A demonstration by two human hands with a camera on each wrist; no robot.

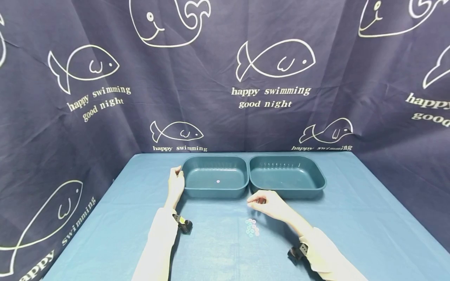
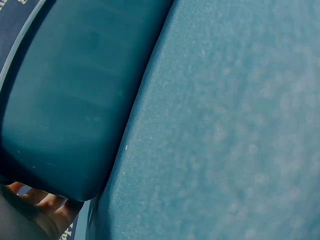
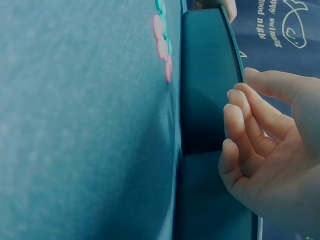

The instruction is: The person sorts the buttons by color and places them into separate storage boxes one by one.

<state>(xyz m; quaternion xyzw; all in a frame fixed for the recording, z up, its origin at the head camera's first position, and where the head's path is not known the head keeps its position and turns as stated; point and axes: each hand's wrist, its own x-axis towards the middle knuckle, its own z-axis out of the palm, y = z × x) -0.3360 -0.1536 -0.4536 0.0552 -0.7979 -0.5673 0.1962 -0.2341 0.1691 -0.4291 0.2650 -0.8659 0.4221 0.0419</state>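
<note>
At the left end of the left teal tray [image 1: 215, 193], my left hand [image 1: 176, 182] grips the outer edge. Fingers [image 2: 50, 204] show around that end in the left wrist view. One small pink ring-like piece [image 1: 218, 181] lies inside this tray. My right hand [image 1: 268, 203] hovers in front of the place where the two trays meet, thumb and index fingertips close together, other fingers curled. Whether a small piece sits between those tips cannot be made out. Below it on the table lies a cluster of small pink and aqua pieces [image 1: 252, 227].
A second teal tray [image 1: 288, 192] stands against the right side of the first. Both rest on a blue cloth-covered table [image 1: 218, 249]. A dark curtain [image 1: 218, 78] with white fish drawings hangs behind and beside the table. Each wrist wears a small black camera.
</note>
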